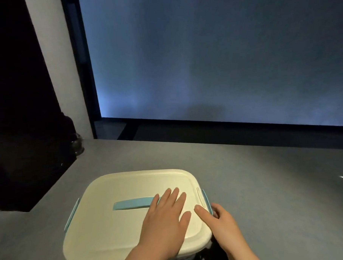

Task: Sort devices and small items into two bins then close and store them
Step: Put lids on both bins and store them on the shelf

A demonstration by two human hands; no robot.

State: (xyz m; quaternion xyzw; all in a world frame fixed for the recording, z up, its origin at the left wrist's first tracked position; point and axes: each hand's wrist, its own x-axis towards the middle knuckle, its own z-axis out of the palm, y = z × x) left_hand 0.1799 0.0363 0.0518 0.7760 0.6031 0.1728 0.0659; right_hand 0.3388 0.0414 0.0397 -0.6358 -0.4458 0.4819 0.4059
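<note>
Flattened on the cream lid (130, 190) is the left hand (164, 214), while the right clip (206, 202), beside bare grey counter (267, 184), is pinched by the right hand (219, 220).

The bin lid (130, 188) is creamy white with a light blue handle (133, 203) in its middle. Light blue clips (72, 214) sit at 3 and 9 o'clock. The table (247, 166) is plain grey.

Lidded bin (130, 190) on table (267, 184), jar (78, 143) behind-left.
</note>
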